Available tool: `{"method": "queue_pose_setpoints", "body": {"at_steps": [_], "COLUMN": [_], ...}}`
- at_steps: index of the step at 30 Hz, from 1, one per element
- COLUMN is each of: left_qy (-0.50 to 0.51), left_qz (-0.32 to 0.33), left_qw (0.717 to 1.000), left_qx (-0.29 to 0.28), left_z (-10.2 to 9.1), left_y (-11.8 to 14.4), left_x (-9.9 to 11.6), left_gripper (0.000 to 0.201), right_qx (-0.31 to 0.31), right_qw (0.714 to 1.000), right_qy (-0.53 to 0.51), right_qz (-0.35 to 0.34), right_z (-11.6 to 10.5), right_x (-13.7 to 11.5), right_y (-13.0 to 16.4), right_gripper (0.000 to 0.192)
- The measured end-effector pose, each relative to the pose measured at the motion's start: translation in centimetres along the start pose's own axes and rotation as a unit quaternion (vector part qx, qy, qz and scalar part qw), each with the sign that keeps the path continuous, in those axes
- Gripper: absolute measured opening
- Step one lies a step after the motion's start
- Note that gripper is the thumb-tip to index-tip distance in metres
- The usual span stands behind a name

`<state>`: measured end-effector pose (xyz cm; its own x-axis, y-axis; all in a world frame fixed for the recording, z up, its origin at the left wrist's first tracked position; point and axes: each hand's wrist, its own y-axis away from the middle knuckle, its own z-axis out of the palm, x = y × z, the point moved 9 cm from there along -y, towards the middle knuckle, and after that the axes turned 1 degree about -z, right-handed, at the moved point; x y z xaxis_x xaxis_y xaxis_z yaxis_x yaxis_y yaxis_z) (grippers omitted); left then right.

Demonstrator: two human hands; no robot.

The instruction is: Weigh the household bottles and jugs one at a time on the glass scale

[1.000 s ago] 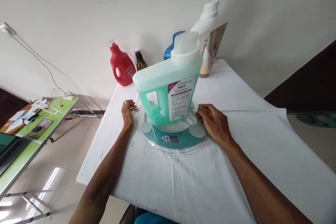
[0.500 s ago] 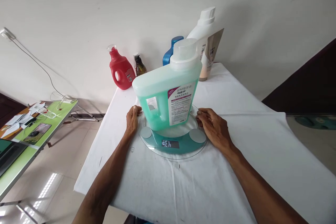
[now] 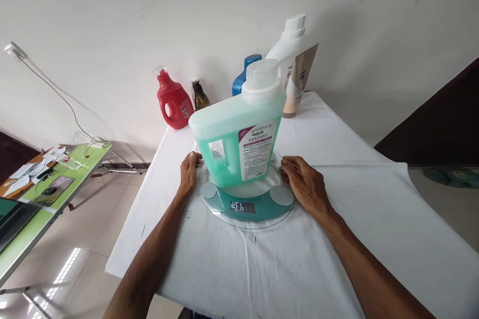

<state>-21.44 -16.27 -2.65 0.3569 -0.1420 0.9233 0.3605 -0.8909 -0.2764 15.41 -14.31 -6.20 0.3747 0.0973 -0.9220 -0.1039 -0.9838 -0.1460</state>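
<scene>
A translucent jug of green liquid (image 3: 232, 144), with a clear cap and a white label, stands upright on a round glass scale (image 3: 262, 209). The scale's lit display faces me upside down. My left hand (image 3: 189, 170) is closed at the left rim of the scale, its thumb on the near side. At the right rim, beside a silver pad, my right hand (image 3: 305, 179) has its fingers curled against the glass. Both hands are apart from the jug. The undersides of the fingers are hidden.
Along the wall stand a red jug (image 3: 175, 102), a dark pump bottle (image 3: 201, 95), a blue bottle (image 3: 239, 82), a white bottle (image 3: 281, 51) and a brown tube (image 3: 302, 72). White cloth (image 3: 217, 269) covers the table. At left, a green table (image 3: 86, 157) carries a laptop (image 3: 18, 222).
The view has tilted up very slightly, so everything sits a little lower. The hands, the jug and the scale keep their places relative to each other.
</scene>
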Motion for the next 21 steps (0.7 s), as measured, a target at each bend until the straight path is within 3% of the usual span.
{"method": "queue_pose_setpoints", "body": {"at_steps": [21], "left_qy": [-0.006], "left_qz": [-0.009], "left_qw": [1.000], "left_qx": [0.002], "left_z": [-0.12], "left_y": [-0.10], "left_x": [-0.33], "left_gripper": [0.072], "right_qx": [0.001], "right_qw": [1.000], "right_qy": [-0.006], "right_qz": [0.002], "right_z": [0.18], "right_x": [-0.01], "right_y": [-0.06], "right_gripper": [0.033]}}
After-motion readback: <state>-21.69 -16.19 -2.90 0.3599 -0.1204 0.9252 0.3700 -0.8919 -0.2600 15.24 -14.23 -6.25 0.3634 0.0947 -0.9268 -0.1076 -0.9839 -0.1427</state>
